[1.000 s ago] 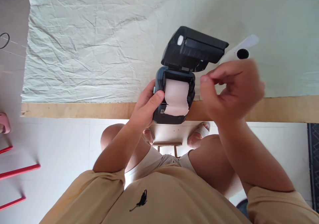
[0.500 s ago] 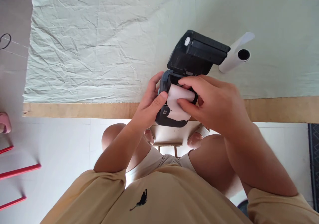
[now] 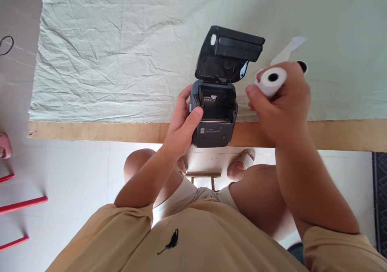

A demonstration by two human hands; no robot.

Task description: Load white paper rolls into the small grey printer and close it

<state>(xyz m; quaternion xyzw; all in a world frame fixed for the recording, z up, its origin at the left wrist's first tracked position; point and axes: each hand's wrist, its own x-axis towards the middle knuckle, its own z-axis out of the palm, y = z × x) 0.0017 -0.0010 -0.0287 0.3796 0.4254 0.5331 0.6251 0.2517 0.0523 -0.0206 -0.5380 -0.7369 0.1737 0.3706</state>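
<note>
A black portable label printer sits at the table's front edge with its lid swung up. Its paper bay is bare, showing a small printed label inside. My left hand grips the printer's left side, thumb on the rim. To the right of the printer, my right hand is closed around a white paper roll with a dark core, held above the table. Behind that hand lies a second paper roll, mostly hidden, its loose end sticking up and its dark core end peeking out.
A wrinkled pale green cloth covers the table, whose wooden edge runs along the front. Red bars stand on the floor at left. A dark patterned mat lies at far right.
My right hand has lifted the paper roll out of the printer and carried it to the right. The printer, still in my left hand, has shifted slightly left and away from me.
</note>
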